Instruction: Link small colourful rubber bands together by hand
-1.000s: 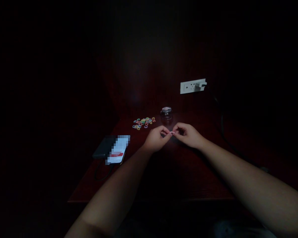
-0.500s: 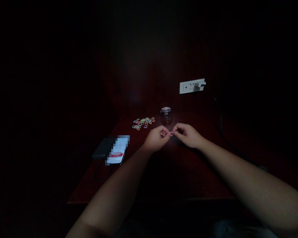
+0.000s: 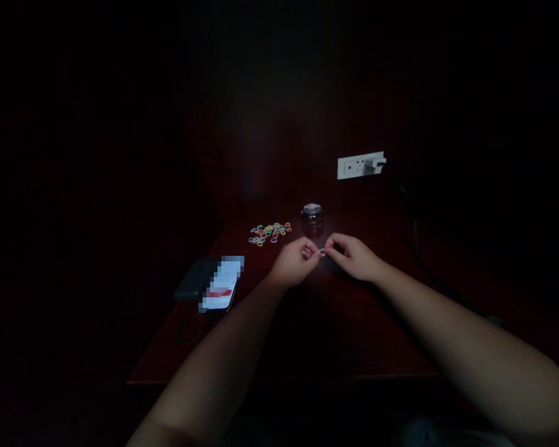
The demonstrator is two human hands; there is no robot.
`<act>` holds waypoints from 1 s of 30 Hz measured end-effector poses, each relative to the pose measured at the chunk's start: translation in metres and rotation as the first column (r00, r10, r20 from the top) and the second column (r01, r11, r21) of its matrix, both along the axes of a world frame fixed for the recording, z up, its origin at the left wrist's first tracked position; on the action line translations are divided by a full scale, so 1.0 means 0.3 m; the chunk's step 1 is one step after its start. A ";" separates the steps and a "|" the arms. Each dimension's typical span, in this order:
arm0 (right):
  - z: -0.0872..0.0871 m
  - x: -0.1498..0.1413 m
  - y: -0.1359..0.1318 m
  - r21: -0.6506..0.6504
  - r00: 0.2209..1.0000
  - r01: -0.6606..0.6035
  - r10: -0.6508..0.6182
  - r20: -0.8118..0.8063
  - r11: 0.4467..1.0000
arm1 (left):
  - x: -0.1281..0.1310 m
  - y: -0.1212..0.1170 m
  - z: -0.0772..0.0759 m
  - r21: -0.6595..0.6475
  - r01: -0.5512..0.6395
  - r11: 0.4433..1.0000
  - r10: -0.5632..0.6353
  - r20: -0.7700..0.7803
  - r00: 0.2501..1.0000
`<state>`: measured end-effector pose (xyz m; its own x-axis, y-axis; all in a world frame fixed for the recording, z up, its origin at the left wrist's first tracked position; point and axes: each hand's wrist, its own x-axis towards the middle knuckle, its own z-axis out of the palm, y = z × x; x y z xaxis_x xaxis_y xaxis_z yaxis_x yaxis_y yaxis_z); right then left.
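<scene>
Over counter [image 3: 345, 329] | pinching thin pale loop [image 3: 322, 252] in closed fingertips of left hand [image 3: 295, 262] and right hand [image 3: 355, 258] | cannot read jar lid [image 3: 312, 208]

My location is a dim room, type unclear: a dark-red desk [image 3: 354, 335], a wall socket [image 3: 349, 168] and a lit phone [image 3: 223, 284].

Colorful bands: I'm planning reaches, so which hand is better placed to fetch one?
Probably the left hand: it is nearer the colorful bands, with the right hand farther off. Both hands pinch a small pale band, though.
</scene>
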<state>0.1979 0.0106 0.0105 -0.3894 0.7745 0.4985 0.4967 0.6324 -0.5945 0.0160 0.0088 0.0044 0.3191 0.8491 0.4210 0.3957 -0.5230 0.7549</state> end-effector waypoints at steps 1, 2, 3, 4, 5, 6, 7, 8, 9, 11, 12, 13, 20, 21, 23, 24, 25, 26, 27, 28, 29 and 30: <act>-0.002 -0.002 -0.001 -0.016 1.000 -0.015 0.015 -0.004 1.000 | 0.000 0.000 0.000 0.011 -0.008 1.000 0.008 -0.001 1.000; -0.003 -0.004 -0.002 -0.031 1.000 -0.028 0.027 -0.010 0.999 | -0.001 0.000 -0.001 0.019 -0.016 1.000 0.016 0.001 1.000; -0.004 -0.005 -0.002 -0.044 0.999 -0.038 0.038 -0.019 0.998 | -0.001 0.000 -0.001 0.023 -0.021 1.000 0.021 0.004 1.000; -0.004 -0.006 -0.003 -0.056 0.998 -0.049 0.047 -0.029 0.997 | 0.000 0.000 -0.001 0.024 -0.026 0.999 0.026 0.008 1.000; -0.004 -0.007 -0.004 -0.066 0.998 -0.059 0.057 -0.039 0.996 | 0.000 0.000 -0.001 0.024 -0.028 0.999 0.028 0.012 1.000; -0.004 -0.008 -0.004 -0.072 0.996 -0.072 0.068 -0.049 0.995 | 0.001 -0.001 -0.001 0.025 -0.027 0.999 0.027 0.016 1.000; -0.003 -0.008 -0.005 -0.072 0.995 -0.082 0.078 -0.059 0.994 | 0.002 -0.002 -0.001 0.025 -0.022 0.999 0.021 0.019 1.000; -0.003 -0.009 -0.006 -0.070 0.994 -0.090 0.085 -0.067 0.994 | 0.003 -0.002 -0.002 0.025 -0.014 1.000 0.014 0.022 1.000; -0.002 -0.009 -0.006 -0.067 0.993 -0.095 0.090 -0.073 0.993 | 0.004 -0.003 -0.002 0.021 -0.005 1.000 0.005 0.025 1.000; -0.002 -0.010 -0.007 -0.067 0.993 -0.100 0.094 -0.076 0.993 | 0.005 -0.003 -0.003 0.008 0.010 1.000 -0.010 0.026 1.000; -0.002 -0.010 -0.007 -0.071 0.993 -0.099 0.094 -0.075 0.993 | 0.005 -0.003 -0.004 0.005 0.013 1.000 -0.013 0.026 1.000; -0.002 -0.010 -0.007 -0.075 0.993 -0.099 0.094 -0.074 0.992 | 0.005 -0.003 -0.004 0.004 0.014 1.000 -0.014 0.025 1.000; -0.012 -0.012 -0.002 -0.106 0.991 -0.122 0.114 -0.074 0.987 | 0.001 -0.001 -0.005 0.012 0.013 1.000 -0.013 0.023 1.000; -0.014 -0.013 -0.001 -0.108 0.991 -0.123 0.116 -0.071 0.986 | 0.001 0.000 -0.006 0.011 0.015 1.000 -0.015 0.024 1.000; -0.016 -0.014 0.001 -0.108 0.991 -0.120 0.114 -0.068 0.987 | 0.001 0.001 -0.008 0.010 0.018 1.000 -0.019 0.030 0.999; -0.017 -0.014 0.002 -0.107 0.992 -0.118 0.111 -0.066 0.987 | 0.002 0.002 -0.008 0.007 0.019 1.000 -0.020 0.032 0.999; -0.017 -0.014 0.003 -0.107 0.992 -0.114 0.108 -0.062 0.988 | 0.002 0.002 -0.009 0.004 0.019 1.000 -0.019 0.034 0.999; -0.018 -0.013 0.003 -0.107 0.993 -0.109 0.103 -0.058 0.988 | 0.002 0.002 -0.009 0.001 0.019 1.000 -0.019 0.035 0.999; -0.018 -0.013 0.004 -0.105 0.994 -0.104 0.099 -0.054 0.989 | 0.002 0.002 -0.010 0.001 0.019 1.000 -0.019 0.035 0.999; -0.018 -0.012 0.004 -0.102 0.994 -0.102 0.097 -0.050 0.990 | 0.002 0.001 -0.010 0.002 0.018 1.000 -0.019 0.035 0.999; -0.017 -0.012 0.004 -0.099 0.994 -0.101 0.096 -0.047 0.990 | 0.002 0.001 -0.010 0.003 0.020 1.000 -0.020 0.035 0.999; -0.017 -0.012 0.004 -0.097 0.994 -0.100 0.096 -0.045 0.990 | 0.002 0.000 -0.010 0.004 0.020 1.000 -0.020 0.035 0.999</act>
